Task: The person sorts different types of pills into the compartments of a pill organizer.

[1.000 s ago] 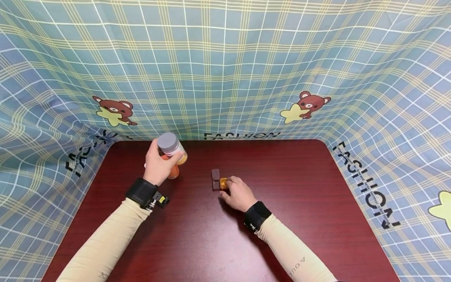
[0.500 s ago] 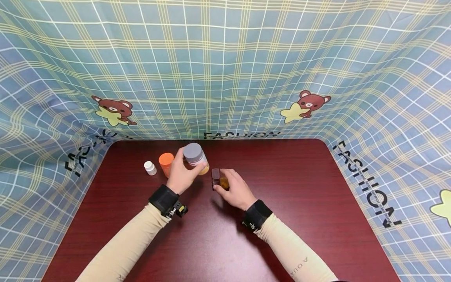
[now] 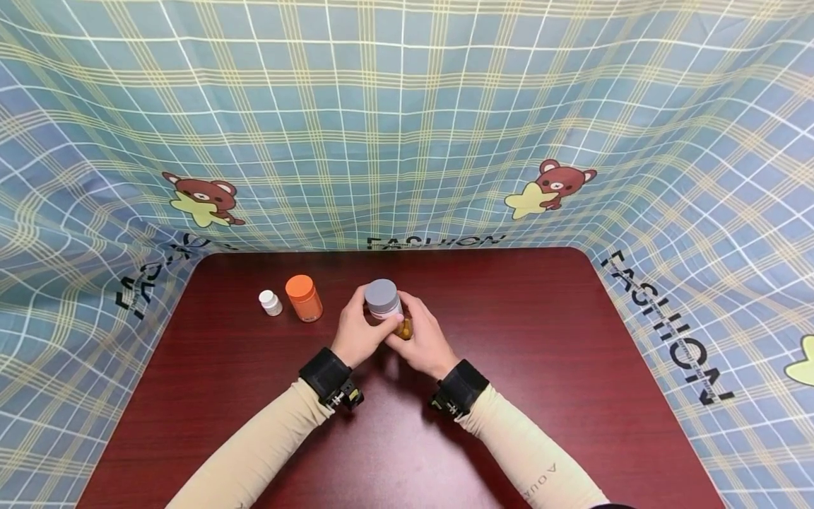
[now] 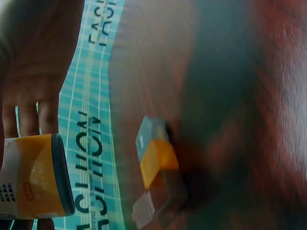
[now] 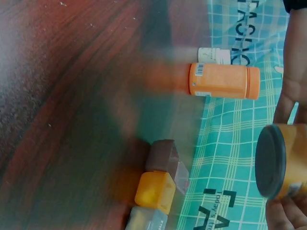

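A supplement bottle (image 3: 382, 296) with a grey lid and a yellow lower label is held up between both hands. My left hand (image 3: 357, 330) grips its left side. My right hand (image 3: 424, 338) holds its right side, the two thumbs close together in front. In both wrist views the bottle's dark end faces the table, and fingers (image 5: 284, 213) lie along its side. Behind and below it, a small pill box (image 4: 158, 163) with orange, grey and brown compartments stands on the table. In the head view the hands and bottle hide most of this box.
An orange bottle (image 3: 305, 300) stands upright to the left of the hands. Farther left is a small white bottle (image 3: 270, 303). All stand on a dark red table (image 3: 509, 318), with a plaid curtain (image 3: 407, 141) around its back and sides.
My left hand has carried the grey-lidded bottle rightward, away from the orange and white bottles, to above the pill box. My right hand has left the box and come onto the bottle.
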`<state>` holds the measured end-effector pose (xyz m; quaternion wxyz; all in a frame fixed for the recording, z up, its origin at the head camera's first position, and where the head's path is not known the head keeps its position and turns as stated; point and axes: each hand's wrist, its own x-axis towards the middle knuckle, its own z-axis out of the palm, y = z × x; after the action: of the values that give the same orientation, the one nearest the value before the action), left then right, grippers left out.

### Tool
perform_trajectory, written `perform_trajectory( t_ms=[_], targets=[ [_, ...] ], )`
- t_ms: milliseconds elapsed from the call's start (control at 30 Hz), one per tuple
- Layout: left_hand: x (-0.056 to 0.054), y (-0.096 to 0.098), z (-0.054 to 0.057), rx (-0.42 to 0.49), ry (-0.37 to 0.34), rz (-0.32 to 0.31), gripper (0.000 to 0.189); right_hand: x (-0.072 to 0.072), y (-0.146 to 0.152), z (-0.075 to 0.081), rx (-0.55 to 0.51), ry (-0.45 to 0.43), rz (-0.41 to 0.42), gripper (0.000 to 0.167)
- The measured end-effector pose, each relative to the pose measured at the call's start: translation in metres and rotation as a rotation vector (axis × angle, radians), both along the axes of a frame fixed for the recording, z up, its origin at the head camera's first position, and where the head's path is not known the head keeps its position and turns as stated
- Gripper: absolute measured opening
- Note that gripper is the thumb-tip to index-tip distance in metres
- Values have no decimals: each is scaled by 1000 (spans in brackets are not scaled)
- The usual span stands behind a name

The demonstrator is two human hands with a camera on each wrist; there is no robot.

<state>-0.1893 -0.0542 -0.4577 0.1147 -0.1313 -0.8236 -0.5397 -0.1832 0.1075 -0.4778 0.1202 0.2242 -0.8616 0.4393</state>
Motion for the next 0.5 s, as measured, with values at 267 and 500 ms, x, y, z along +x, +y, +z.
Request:
perform_trajectory(
  t_ms=[267,500],
  targets=[
    [4,11,-7,35,-25,-64,66,1,3,-4,-56,18,-38,64],
    [2,4,3,179,0,-255,67,4,9,-10,-88,-16,-35,59]
  ],
)
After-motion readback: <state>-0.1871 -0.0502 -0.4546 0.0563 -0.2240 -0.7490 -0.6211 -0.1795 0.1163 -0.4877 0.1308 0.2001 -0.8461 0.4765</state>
